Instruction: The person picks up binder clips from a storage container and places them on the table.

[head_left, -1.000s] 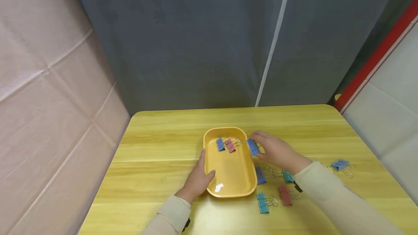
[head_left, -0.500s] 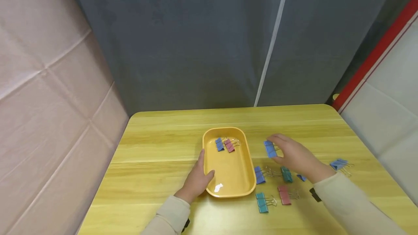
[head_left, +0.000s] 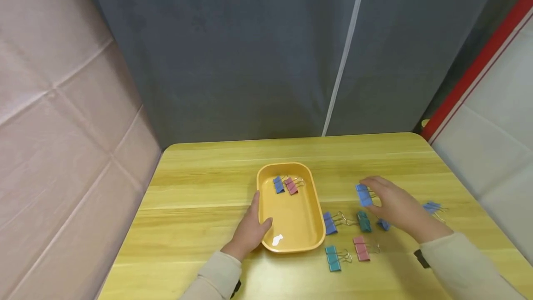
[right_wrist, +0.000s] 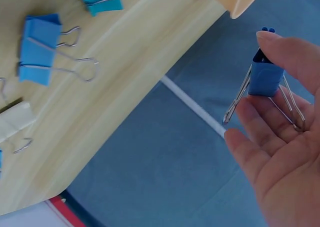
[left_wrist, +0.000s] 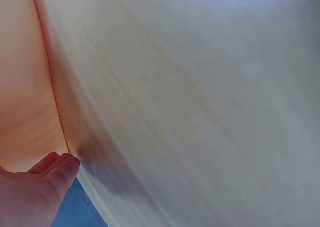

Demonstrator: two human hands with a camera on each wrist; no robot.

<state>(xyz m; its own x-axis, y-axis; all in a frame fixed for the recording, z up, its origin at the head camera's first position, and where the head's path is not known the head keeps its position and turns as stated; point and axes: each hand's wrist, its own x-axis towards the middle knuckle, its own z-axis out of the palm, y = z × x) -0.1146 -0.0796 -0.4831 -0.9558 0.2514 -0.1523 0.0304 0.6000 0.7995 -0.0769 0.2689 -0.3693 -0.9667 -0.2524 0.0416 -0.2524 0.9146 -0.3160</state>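
Observation:
My left hand (head_left: 249, 229) grips the left side of a yellow tray (head_left: 266, 240), its thumb over the rim and its fingers along the outside. In the left wrist view, that hand (left_wrist: 42, 189) lies against the tray wall (left_wrist: 25, 97). Inside the tray, near its far end, are a blue binder clip (head_left: 278, 184) and a pink binder clip (head_left: 291, 185). Right of the tray, my right hand (head_left: 395, 205) pinches another blue binder clip (head_left: 363, 195) above the table. The right wrist view shows this clip (right_wrist: 266, 79) between thumb and fingers, its wire handles spread.
Right of the tray lie a blue clip (head_left: 330, 224), a dark green clip (head_left: 364, 221), a teal clip (head_left: 332, 259) and a pink clip (head_left: 361, 249). More blue clips (head_left: 431, 207) lie beyond my right hand. The right wrist view also shows a whitish clip (right_wrist: 16, 121).
My right hand has moved to the right, away from the tray, carrying the blue binder clip. My left hand and the tray stay in place.

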